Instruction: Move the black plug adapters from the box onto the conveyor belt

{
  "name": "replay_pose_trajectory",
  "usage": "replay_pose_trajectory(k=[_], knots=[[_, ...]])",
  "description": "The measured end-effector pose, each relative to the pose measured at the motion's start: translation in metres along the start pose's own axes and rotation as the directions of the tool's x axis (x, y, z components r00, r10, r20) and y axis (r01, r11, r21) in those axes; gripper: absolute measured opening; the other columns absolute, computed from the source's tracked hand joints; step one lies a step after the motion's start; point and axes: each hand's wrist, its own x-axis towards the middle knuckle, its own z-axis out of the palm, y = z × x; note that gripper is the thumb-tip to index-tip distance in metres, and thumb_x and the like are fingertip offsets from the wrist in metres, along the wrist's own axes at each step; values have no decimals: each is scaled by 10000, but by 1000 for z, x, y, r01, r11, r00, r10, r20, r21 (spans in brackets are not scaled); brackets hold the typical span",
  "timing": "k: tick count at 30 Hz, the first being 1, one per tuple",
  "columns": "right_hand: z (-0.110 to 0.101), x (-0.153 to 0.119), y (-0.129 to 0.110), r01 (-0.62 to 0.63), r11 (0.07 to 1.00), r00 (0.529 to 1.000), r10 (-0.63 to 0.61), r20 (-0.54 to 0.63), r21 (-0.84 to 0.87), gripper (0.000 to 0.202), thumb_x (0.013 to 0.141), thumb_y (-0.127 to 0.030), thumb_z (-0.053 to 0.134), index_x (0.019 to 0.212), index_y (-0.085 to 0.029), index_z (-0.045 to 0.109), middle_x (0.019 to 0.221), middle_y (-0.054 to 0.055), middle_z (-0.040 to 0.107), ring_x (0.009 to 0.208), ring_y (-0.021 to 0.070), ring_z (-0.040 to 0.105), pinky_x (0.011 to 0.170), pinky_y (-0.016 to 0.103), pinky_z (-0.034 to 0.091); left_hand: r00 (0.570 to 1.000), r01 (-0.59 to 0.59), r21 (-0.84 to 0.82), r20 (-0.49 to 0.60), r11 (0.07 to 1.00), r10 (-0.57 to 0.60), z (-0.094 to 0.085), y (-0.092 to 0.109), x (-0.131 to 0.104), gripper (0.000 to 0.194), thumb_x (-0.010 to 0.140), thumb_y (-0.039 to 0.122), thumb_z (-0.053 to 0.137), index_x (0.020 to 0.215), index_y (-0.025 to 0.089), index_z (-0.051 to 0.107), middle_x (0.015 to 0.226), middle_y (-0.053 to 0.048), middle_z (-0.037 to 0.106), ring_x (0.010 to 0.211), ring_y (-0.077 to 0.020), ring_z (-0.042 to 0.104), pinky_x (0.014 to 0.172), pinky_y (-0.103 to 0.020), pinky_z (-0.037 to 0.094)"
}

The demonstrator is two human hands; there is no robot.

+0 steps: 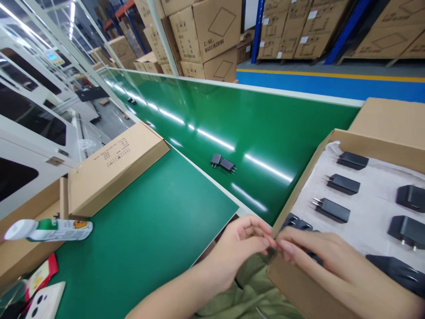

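My left hand (244, 241) is at the lower middle, its fingers curled and thumb pressed near the fingertips. My right hand (318, 252) meets it fingertip to fingertip over the near edge of an open cardboard box (300, 177). Whether anything small lies between the fingertips cannot be made out. Inside the box, black plug adapters (332, 210) lie spaced out on a white sheet (372, 190), some partly hidden by my right hand. Two more black adapters (227, 165) lie side by side on the green conveyor belt (282, 119).
On the green table (142, 221) are a closed carton (116, 173), a white bottle (63, 230), a red packet (43, 274) and a white phone (46, 301). Farther adapters (132, 101) lie up the belt. Stacked cartons (206, 35) stand behind it.
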Motion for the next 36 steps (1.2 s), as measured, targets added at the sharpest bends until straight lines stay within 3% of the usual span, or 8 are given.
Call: replay_pose_trajectory(k=[4,8,10,16,21,26,32,36], knots=[[0,68,26,-166,934,954,233,189,-317,250,958,-383,356,916,-230,550,673,-29,594,583,140,569,503,250,365,960,-160,640,-77,751,271,-31,35,37,76,777,148,513,812,178,574,860,-17,605,827,-138,552,774,-244,427],[24,145,47,-211,812,936,328,126,-544,322,891,-436,487,1043,-154,517,1058,122,608,953,254,590,666,307,434,857,242,970,-214,0,469,-60,60,98,227,839,151,471,1052,205,524,1071,-56,589,1026,-188,536,865,-285,433],[35,168,54,-219,797,933,340,118,-563,387,861,-455,536,1059,-125,501,1137,175,566,1029,280,557,704,321,442,829,361,922,-249,-139,501,-67,63,124,267,830,168,497,1097,160,507,1125,-118,555,1108,-247,494,884,-331,427],[19,176,72,-210,790,917,364,165,-576,254,837,-298,529,1041,-148,499,1007,126,613,924,252,589,687,305,423,829,422,879,-276,-222,486,-70,50,161,327,839,305,517,1076,81,530,1108,-193,541,1147,-313,452,889,-388,403],[-8,167,80,-184,818,934,318,163,-546,241,820,-265,526,1039,-169,496,1067,111,584,944,251,573,692,299,404,855,408,871,-260,-272,449,-65,49,164,287,820,214,518,1072,78,530,1056,-190,592,1094,-307,528,929,-407,357],[3,164,88,-182,875,943,284,172,-449,253,808,-200,551,1047,-142,496,1026,86,590,920,200,572,720,273,415,897,333,899,-210,-284,389,-52,55,158,322,790,179,530,1099,92,502,1036,-190,617,1051,-321,576,885,-414,388],[15,163,92,-201,918,942,276,189,-342,319,788,-216,615,1077,-129,512,965,55,597,853,162,569,722,269,438,970,140,970,-94,-199,225,-47,50,157,282,704,211,652,970,196,559,954,-73,665,895,-242,639,705,-277,452],[21,157,86,-202,930,951,261,165,-308,583,719,-319,713,1224,-181,456,1143,104,538,1035,234,523,756,283,439,956,105,991,-78,-81,283,-60,52,140,269,731,167,594,991,228,572,873,-21,680,810,-196,646,658,-246,444]])
